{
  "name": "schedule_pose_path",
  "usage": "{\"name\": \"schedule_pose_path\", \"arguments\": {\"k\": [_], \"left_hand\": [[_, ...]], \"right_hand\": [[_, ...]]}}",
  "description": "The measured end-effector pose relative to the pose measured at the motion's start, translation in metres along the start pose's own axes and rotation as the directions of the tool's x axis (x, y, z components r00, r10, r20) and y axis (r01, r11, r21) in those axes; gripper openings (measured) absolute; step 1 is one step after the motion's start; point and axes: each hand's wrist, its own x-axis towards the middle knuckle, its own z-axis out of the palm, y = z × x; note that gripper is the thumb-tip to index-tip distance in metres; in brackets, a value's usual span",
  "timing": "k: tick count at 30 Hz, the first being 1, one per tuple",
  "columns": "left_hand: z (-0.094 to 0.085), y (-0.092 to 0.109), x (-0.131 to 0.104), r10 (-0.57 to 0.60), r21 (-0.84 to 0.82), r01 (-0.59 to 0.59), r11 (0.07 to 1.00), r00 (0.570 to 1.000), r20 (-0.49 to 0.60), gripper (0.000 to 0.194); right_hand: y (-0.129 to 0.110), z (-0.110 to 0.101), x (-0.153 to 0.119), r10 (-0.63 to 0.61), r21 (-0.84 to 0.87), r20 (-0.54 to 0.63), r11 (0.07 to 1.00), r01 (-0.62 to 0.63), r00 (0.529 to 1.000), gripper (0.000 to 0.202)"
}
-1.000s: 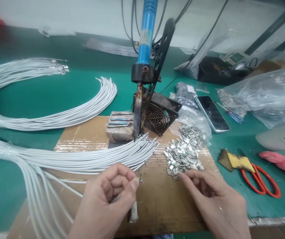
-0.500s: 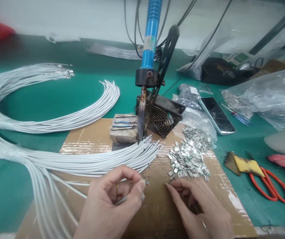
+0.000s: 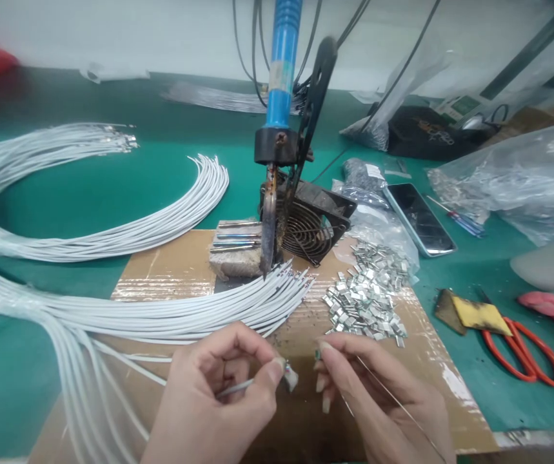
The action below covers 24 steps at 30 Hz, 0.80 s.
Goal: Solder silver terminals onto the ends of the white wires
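Observation:
My left hand (image 3: 218, 393) pinches the end of one white wire, and a small metal clip (image 3: 289, 377) sits at that tip. Just right of it, my right hand (image 3: 373, 399) pinches a thin silvery wire (image 3: 402, 412) that runs back over the hand toward the lower right. The two sets of fingertips nearly meet over the cardboard sheet (image 3: 170, 270). A bundle of white wires (image 3: 160, 316) fans out above my left hand. A pile of small metal clips (image 3: 366, 296) lies above my right hand.
A blue-handled soldering iron (image 3: 281, 71) hangs tip-down in a stand beside a small fan (image 3: 310, 225). More white wire loops (image 3: 88, 238) lie on the green mat at left. At right are a phone (image 3: 419, 219), plastic bags (image 3: 513, 180), a yellow sponge (image 3: 474, 316) and orange scissors (image 3: 528, 357).
My right hand left the clip pile and drew in toward my left hand. A clip now sits at the held wire's tip, and the right fingers pinch a thin wire.

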Motion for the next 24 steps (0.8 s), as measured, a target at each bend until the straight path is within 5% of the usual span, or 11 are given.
{"name": "schedule_pose_path", "arguments": {"k": [4,24], "left_hand": [[0.000,0.001,-0.001,0.010,-0.021,-0.009,1.000,1.000,0.023,0.012],[-0.002,0.000,0.002,0.126,0.154,-0.130,0.979,0.991,0.036,0.012]], "right_hand": [[-0.014,0.014,0.000,0.135,0.137,-0.012,0.982,-0.132,0.991,0.010],[-0.017,0.021,0.008,0.131,0.181,0.073,0.973,-0.142,0.989,0.010]]}}
